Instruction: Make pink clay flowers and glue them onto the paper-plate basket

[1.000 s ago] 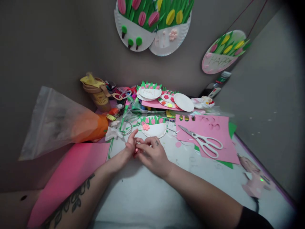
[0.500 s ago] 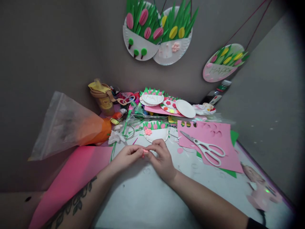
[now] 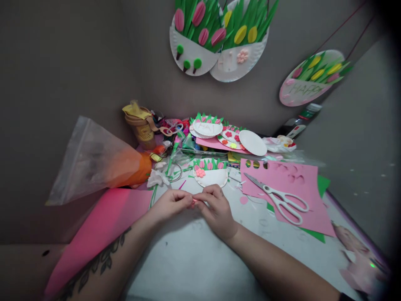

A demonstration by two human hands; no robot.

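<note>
My left hand (image 3: 175, 205) and my right hand (image 3: 217, 213) meet over the pale table, both pinching a small pink piece (image 3: 194, 203) that looks like modelling clay. Fingertips cover most of it, so its full shape is hidden. Just beyond the fingers lies a small paper plate (image 3: 214, 179) with green paper grass, pink tulips along its upper part and a pink flower (image 3: 200, 172) at its left. To the right of my right hand, white-handled scissors (image 3: 278, 196) rest on a pink sheet with cut-out holes (image 3: 308, 184).
An orange piping bag (image 3: 125, 167) and a pink sheet (image 3: 103, 234) lie at the left. Behind stand a brown cup (image 3: 144, 133), decorated plates (image 3: 250, 142) and a dark bottle (image 3: 297, 121). Plate baskets (image 3: 200, 58) hang on the wall. A pink device (image 3: 360, 263) sits at right.
The view has turned slightly left, so things appear farther right. My hands stay together on the pink piece, with the fingers slightly shifted around it.
</note>
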